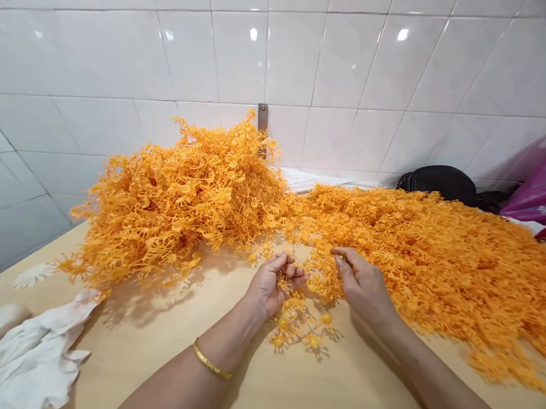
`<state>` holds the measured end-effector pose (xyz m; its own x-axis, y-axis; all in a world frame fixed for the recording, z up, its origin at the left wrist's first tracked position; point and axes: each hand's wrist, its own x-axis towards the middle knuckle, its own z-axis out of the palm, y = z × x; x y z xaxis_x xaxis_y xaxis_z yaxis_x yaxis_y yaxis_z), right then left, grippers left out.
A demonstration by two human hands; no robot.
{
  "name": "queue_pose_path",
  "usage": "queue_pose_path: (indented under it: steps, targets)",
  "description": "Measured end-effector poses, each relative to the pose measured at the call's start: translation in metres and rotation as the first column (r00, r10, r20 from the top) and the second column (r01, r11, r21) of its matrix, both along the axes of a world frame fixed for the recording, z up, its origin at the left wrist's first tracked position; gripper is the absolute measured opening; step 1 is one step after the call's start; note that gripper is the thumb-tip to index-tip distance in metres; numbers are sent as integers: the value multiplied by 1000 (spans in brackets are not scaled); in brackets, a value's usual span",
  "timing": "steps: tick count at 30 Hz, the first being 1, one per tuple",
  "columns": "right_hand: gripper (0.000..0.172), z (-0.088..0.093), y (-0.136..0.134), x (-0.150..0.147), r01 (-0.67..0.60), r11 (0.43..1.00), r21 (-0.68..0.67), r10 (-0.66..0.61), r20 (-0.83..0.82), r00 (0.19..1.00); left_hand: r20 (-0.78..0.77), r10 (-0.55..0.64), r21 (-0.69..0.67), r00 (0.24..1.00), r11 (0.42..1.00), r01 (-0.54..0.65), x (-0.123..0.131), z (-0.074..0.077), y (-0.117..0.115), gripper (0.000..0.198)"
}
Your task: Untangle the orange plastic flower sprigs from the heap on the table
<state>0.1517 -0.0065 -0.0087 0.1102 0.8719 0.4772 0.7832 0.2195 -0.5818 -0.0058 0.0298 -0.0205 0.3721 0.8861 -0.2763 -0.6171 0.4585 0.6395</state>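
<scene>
Over the middle of the table, my left hand, with a gold bangle on its wrist, is closed with curled fingers. From it hangs a small cluster of orange spidery plastic flower pieces, its lower part just over the tabletop. To its right, my right hand is closed in a pinch, thumb against forefinger, beside the edge of the wide orange pile. What sits between those fingertips is too small to make out. The two hands are a short gap apart, with more orange pieces showing between them.
A taller heap of orange pieces stands at the back left. White crumpled cloths lie on the left of the table. A black pouch and a purple bag are at the back right, before a tiled wall.
</scene>
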Motion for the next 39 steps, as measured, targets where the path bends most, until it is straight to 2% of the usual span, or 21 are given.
queue_pose_path:
  steps: [2,7,10,12,15,18,21,26,30,34,39]
  targets:
    - [23,0,-1,0,-10,1000,-11,10,-9,1000,-28,0,-6,1000,1000,0,0,2,-1,14]
    - [34,4,-4,9,-37,999,-3,37,-49,998,-49,8,-21,999,1000,-9,0,3,0,15]
    - [25,5,-9,5,-158,987,8,157,73,985,-36,3,-20,999,1000,-3,-1,1,0,14]
    - [28,6,-12,-1,-265,964,-6,262,168,950,-33,-5,-16,999,1000,5,-1,0,0,13]
    - [13,4,-13,-8,-325,945,-33,326,142,935,-30,-11,-7,999,1000,10,-2,0,0,14]
    - [17,1,-8,-5,-272,961,39,275,-108,955,-10,-28,-13,1000,1000,28,-1,-1,0,15]
    - [17,-4,-2,-1,-210,977,37,212,-292,933,-27,-65,-4,998,998,65,1,-2,0,14]
    - [21,-12,3,-8,-33,998,45,48,-385,921,-10,-123,32,992,992,123,7,-3,-2,13]
    - [23,-17,7,-12,73,996,45,-40,-510,859,-8,-124,-2,992,992,124,14,0,-2,14]
    - [24,-17,8,-16,99,994,43,-52,-611,790,15,-134,1,991,991,134,18,2,-2,16]
    - [25,-8,6,-18,109,994,29,-70,-599,798,12,-137,16,991,991,136,16,3,-3,16]
